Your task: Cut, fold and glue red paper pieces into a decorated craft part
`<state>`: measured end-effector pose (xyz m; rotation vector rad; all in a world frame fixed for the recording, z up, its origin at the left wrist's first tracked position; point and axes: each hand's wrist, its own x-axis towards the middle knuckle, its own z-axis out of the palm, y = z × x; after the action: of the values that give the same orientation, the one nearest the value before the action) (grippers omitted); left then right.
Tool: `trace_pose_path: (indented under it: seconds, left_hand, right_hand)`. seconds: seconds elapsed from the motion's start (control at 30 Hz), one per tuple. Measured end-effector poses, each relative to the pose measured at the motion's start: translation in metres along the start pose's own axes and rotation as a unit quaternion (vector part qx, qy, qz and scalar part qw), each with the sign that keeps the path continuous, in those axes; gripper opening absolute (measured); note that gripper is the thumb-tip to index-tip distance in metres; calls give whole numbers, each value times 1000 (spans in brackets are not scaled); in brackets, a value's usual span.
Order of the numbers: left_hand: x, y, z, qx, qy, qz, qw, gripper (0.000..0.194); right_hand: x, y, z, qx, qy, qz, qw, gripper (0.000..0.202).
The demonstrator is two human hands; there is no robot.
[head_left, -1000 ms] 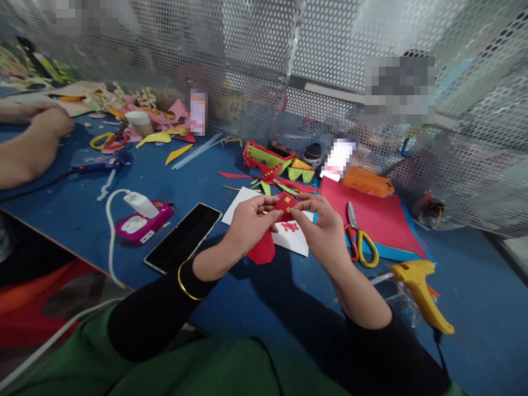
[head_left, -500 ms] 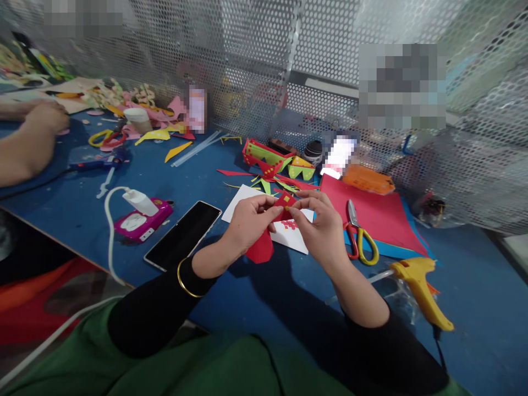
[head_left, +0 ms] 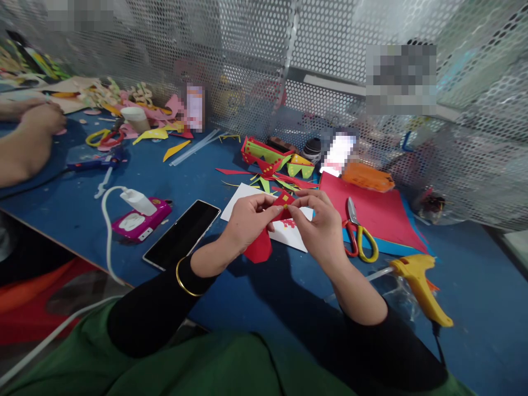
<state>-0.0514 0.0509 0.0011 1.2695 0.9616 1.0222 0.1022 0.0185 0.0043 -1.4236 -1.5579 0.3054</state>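
Note:
Between my hands is a red paper piece (head_left: 284,199) with small yellow squares on it. My left hand (head_left: 249,223) pinches its left side. The fingers of my right hand (head_left: 319,223) are closed at its right side, touching a small yellow bit at the surface. A wider red paper part (head_left: 259,248) hangs below my left hand; whether it joins the held piece is hidden. Under my hands lies a white sheet (head_left: 284,236) with small red bits (head_left: 290,223) on it. Behind are red and green decorated paper pieces (head_left: 264,157).
Red-and-yellow scissors (head_left: 359,236) rest by red sheets (head_left: 371,206). A yellow glue gun (head_left: 421,286) lies to the right. On the left are a black phone (head_left: 181,234), a magenta power socket (head_left: 142,220) and another person's arm (head_left: 25,146). A perforated screen (head_left: 256,71) stands behind.
The view has shifted very slightly. Both hands keep nearly the same pose around the red paper piece.

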Motion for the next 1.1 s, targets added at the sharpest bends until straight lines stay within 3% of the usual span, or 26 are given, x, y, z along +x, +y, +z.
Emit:
trace_pose_path:
  seconds: [0.33, 0.4, 0.5, 0.7, 1.1]
  left_hand:
    - [1, -1, -1, 2, 3, -2, 1000, 17]
    - [1, 0, -1, -5, 11, -1, 1000, 16]
    - [1, 1, -1, -11, 23, 2, 1000, 16]
    - [3, -2, 1, -44, 19, 13, 999, 16]
    - [5, -8, 1, -58, 19, 8, 998, 30]
  right_hand:
    - [-1, -2, 1, 3, 6, 3, 1000, 7]
    - [0, -2, 1, 18, 22, 28, 999, 5]
    - [0, 1, 2, 94, 37, 91, 991, 19]
    - [2, 7, 7, 232, -44, 205, 950, 34]
    - [-1, 4, 9, 244, -44, 198, 948, 33]
